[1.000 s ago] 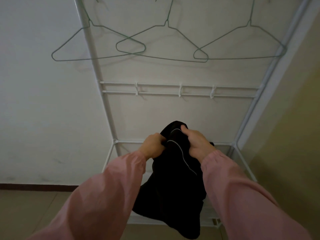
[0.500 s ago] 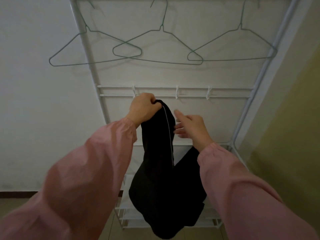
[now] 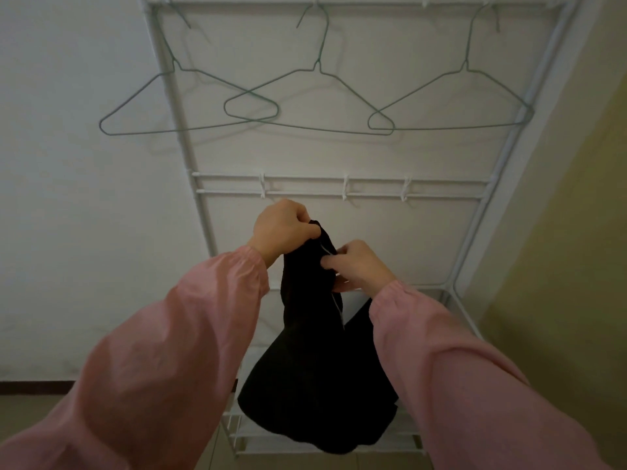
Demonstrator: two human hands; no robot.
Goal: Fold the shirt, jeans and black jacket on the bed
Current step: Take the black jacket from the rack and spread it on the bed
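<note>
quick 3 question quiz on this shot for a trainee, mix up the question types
1. True or false: the black jacket hangs from one of the wire hangers.
2. How many wire hangers hang on the white rack? A) two B) three C) five
3. Fill in: the left hand grips the jacket ____ up than the right hand.

Key: 1 false, both hands hold it; 2 B; 3 higher.
</note>
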